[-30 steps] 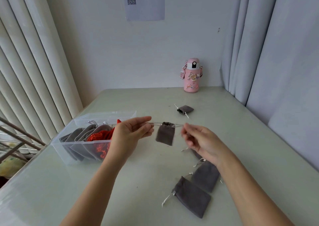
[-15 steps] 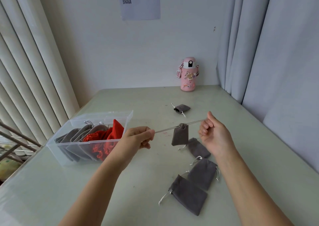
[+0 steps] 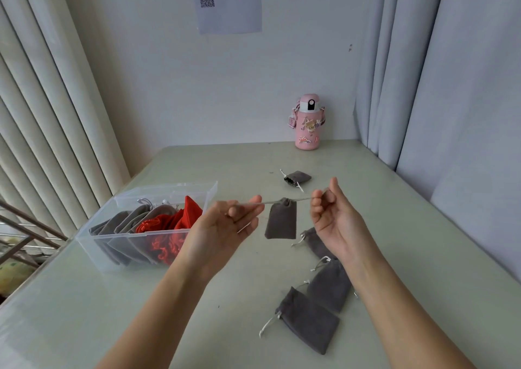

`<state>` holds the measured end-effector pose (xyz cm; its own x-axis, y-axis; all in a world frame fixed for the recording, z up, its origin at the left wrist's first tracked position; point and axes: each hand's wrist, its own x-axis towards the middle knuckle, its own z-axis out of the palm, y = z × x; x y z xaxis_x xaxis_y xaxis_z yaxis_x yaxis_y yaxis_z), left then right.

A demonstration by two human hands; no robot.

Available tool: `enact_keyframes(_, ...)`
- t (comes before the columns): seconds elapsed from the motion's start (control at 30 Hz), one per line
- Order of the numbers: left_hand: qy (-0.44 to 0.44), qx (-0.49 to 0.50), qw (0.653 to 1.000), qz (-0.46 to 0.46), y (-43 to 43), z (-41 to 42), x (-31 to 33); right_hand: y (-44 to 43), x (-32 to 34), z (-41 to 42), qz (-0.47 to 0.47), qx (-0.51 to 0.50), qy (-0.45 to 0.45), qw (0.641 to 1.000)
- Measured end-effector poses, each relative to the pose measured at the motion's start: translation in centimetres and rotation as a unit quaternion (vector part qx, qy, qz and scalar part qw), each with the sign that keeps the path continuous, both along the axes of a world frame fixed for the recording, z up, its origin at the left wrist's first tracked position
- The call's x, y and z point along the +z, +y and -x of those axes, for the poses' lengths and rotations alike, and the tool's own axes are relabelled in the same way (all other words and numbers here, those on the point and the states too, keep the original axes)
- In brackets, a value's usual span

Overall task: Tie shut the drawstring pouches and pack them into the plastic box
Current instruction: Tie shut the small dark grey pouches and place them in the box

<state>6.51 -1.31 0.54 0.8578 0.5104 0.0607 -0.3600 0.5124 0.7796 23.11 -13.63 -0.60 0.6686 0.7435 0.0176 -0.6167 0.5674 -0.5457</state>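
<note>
Your left hand and right hand are bare. The left forearm and right forearm are bare too, right down to the view's bottom edge. Slim wrists. Nails too small to tell.

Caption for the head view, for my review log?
Left hand and right hand stretch the drawstrings of a hanging grey pouch beside the plastic box.

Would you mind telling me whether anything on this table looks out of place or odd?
Only one thing: a small grey pouch lies alone farther back, toward the pink bottle, apart from the three grey pouches lying closer in. Nothing looks spilled or damaged.
</note>
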Motion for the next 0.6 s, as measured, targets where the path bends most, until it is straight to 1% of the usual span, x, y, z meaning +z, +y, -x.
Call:
enact_keyframes(0.07,-0.001,0.022,1.000,-0.004,0.0,-0.1,0.1,0.1,0.2,0.6,-0.001,0.030,-0.045,0.999)
enact_keyframes(0.13,0.002,0.020,0.999,-0.031,0.0,-0.1,-0.1,-0.1,0.4,0.9,0.005,0.051,-0.089,0.995)
enact_keyframes(0.23,0.017,0.020,0.998,-0.051,0.2,-0.3,-0.6,-0.1,0.7,1.4,0.049,0.043,-0.162,0.985)
enact_keyframes(0.33,0.046,0.034,0.998,-0.038,0.2,-0.5,-1.0,0.1,1.0,2.2,0.084,0.040,-0.233,0.968)
enact_keyframes(0.43,0.068,0.014,0.996,-0.052,-0.2,-0.6,-1.0,0.1,0.8,2.8,0.114,0.028,-0.327,0.938)
enact_keyframes(0.5,0.091,0.002,0.993,-0.079,-0.5,-0.7,-1.3,0.4,0.6,3.3,0.132,0.012,-0.397,0.908)
enact_keyframes(0.6,0.107,-0.006,0.985,-0.136,-0.9,-0.7,-1.6,1.0,0.3,3.9,0.171,-0.012,-0.467,0.867)
